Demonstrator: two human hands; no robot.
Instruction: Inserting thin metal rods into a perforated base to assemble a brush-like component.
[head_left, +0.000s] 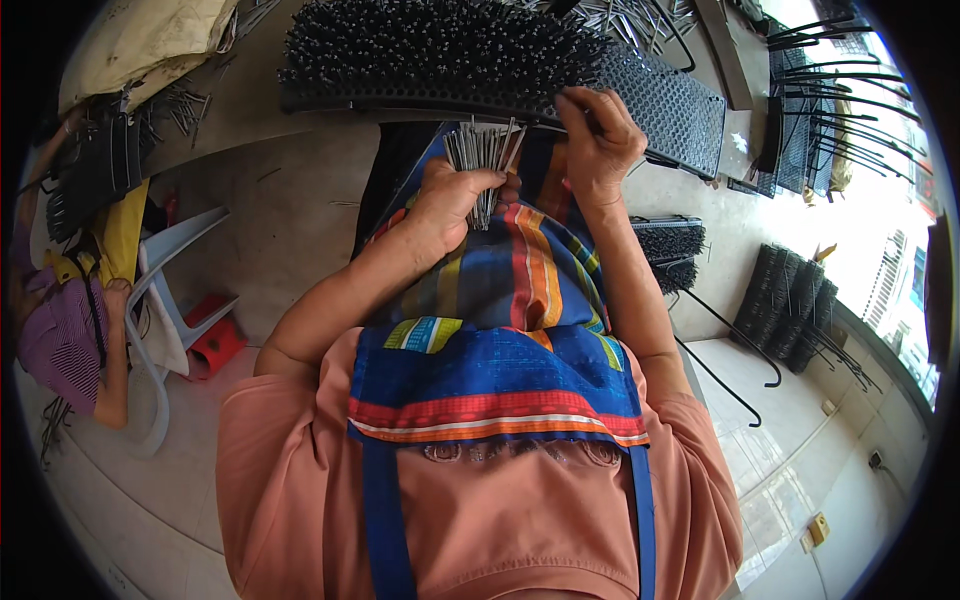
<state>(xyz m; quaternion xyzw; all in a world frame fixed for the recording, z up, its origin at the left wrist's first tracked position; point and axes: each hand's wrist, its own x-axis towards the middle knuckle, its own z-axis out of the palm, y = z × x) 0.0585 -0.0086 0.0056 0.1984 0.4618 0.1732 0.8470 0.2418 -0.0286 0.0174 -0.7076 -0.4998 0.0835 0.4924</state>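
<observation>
My left hand is closed around a fanned bundle of thin metal rods, held above my lap with the thumb across them. My right hand is pinched at the front edge of a long black panel; whatever lies between its fingertips is too small to make out. Dense dark pins stand up over most of that panel, left of the right hand. To the right, bare rows of holes show on the perforated part.
Loose metal rods lie behind the panel. At the left, a person in a striped purple top sits by a pale plastic chair. Dark bristled panels and black hooked rods stand on the right.
</observation>
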